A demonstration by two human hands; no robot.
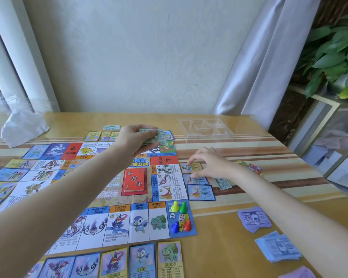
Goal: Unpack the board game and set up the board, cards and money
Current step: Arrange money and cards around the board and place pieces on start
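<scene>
Left hand [136, 140] gripping green money stack [156, 136] above board [117, 199] far edge. Right hand [207, 164], fingers loosely curled, fingertips touching property cards [197, 179] beside board. Risk: sleeve-less forearm sweeping red card deck [134, 180]; loose notes slipping from stack.

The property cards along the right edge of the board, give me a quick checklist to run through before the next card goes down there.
1. Left hand holds the stack of cards and notes: ok, fingers curled round it above the board.
2. Right hand on a card: ok, fingertips touch the second blue card beside the board.
3. Cards on this side sit off the board: ok, yellow card and lower blue card lie on the table.
4. Cards aligned with their squares: cannot tell, the hand covers part.
5. Loose green note by the wrist: not ok, may get brushed.
6. Red card deck in the centre: ok.
</scene>
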